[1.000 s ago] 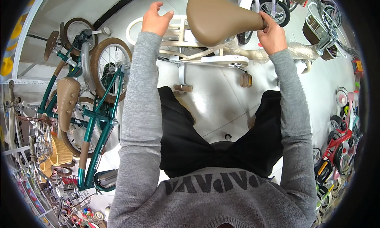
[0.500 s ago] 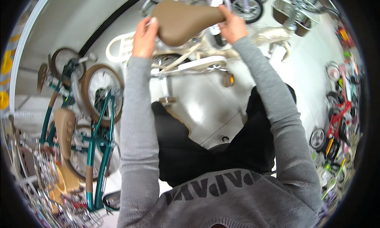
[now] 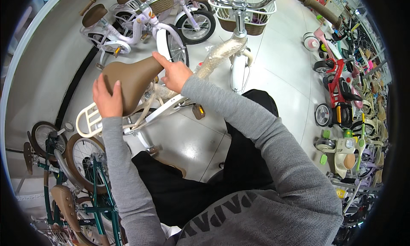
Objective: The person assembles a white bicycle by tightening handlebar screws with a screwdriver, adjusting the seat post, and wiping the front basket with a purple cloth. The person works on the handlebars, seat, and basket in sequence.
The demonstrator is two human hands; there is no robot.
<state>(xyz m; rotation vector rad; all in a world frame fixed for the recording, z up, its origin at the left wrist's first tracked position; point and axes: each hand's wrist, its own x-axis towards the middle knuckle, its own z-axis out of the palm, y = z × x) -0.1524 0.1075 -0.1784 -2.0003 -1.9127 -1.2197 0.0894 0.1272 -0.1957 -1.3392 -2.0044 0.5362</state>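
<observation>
Dress of the person, in grey and black. Both sets of fingers are bare. Behind the left fingers [image 3: 97, 91], a plain grey cuff [image 3: 112, 123] fits snugly round the wrist and runs into the left sleeve [image 3: 128, 182], long and finely knitted. Behind the right fingers [image 3: 160, 60], the right sleeve [image 3: 252, 124] is of like knit, its creases gathering farther back, about the elbow. Farthest behind all fingers, the sweater [image 3: 273, 216] bears a row of dark block lettering [image 3: 228, 206], partly lost in folds. Nearer the fingers, black trousers [image 3: 247, 167], loose and matt. A tan edge [image 3: 176, 168] beside one leg, largely hidden, may be a shoe.
</observation>
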